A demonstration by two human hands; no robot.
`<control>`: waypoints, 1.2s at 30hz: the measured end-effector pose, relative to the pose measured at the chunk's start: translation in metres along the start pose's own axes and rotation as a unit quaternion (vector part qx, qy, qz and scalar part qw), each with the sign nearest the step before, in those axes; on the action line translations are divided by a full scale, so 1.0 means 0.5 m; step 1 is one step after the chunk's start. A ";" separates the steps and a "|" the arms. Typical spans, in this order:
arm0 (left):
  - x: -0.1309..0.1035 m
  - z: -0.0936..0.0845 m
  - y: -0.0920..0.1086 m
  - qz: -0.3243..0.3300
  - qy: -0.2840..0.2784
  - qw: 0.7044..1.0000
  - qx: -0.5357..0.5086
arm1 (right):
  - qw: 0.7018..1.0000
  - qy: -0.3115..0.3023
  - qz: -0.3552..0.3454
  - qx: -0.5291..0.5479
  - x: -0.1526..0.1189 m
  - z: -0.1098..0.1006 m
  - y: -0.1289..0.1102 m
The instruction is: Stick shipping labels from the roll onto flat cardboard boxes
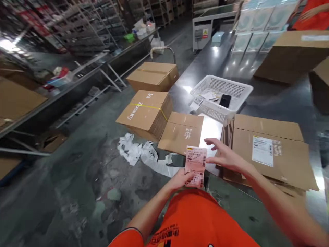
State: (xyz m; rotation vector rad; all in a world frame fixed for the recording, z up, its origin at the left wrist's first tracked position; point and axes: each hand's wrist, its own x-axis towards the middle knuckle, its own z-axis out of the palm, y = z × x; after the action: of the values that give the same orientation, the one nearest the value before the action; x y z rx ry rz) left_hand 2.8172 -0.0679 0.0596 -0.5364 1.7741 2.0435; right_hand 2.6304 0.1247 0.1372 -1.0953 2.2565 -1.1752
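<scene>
My left hand (pixel 183 178) grips the lower edge of a shipping label (pixel 195 160) with printed text and barcodes, thumb on its face, in front of my body. Beside the label's upper right edge, my right hand (pixel 223 154) has its thumb and fingers apart; nothing shows between them. Right of that hand, flattened cardboard boxes (pixel 290 147) lie stacked on the metal table, a white label (pixel 262 151) on the top one. Further left leans another flattened carton (pixel 180 132) with white printing.
A white plastic basket (pixel 241 90) holding papers and a black phone (pixel 225 101) sits on the metal table (pixel 205 65). Strapped flat cartons (pixel 144 109) and a closed box (pixel 154 73) stand left. Crumpled paper strips (pixel 132 151) litter the floor. Across the table, an orange-clothed person (pixel 312 17) is partly visible.
</scene>
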 end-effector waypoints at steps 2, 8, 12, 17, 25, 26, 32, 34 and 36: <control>-0.013 -0.014 0.005 0.010 -0.012 1.000 -0.001 | 0.998 -0.053 -0.028 0.017 0.038 0.084 -0.039; -0.032 -0.058 0.072 0.141 0.189 0.966 -0.103 | 0.994 -0.069 0.022 0.080 0.049 0.207 -0.047; -0.004 -0.084 0.080 0.107 0.271 0.955 -0.060 | 0.994 -0.059 0.035 0.083 0.063 0.245 -0.062; 0.023 -0.162 0.015 0.045 0.262 0.962 -0.058 | 0.998 -0.055 0.008 -0.002 0.178 0.269 -0.019; 0.004 -0.254 -0.129 -0.057 0.178 0.978 -0.089 | 0.943 0.009 0.026 -0.332 0.428 0.239 0.083; -0.005 -0.258 -0.142 -0.064 0.157 0.981 -0.091 | 0.934 0.024 0.048 -0.355 0.435 0.243 0.085; 0.001 -0.338 -0.090 0.017 0.279 0.958 -0.068 | 0.943 0.019 -0.028 -0.330 0.374 0.394 0.036; 0.026 -0.372 -0.051 0.070 0.319 0.945 -0.007 | 0.944 -0.053 -0.116 -0.304 0.328 0.443 0.024; 0.047 -0.394 -0.026 0.107 0.324 0.939 0.047 | 0.948 -0.070 -0.143 -0.276 0.284 0.447 0.035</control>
State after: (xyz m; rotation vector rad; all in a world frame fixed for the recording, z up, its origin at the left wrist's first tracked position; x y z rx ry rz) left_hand 2.8112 -0.2608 0.0109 -1.1335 2.3732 2.0449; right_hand 2.6714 -0.0964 -0.0036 -1.7006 2.4310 -0.5247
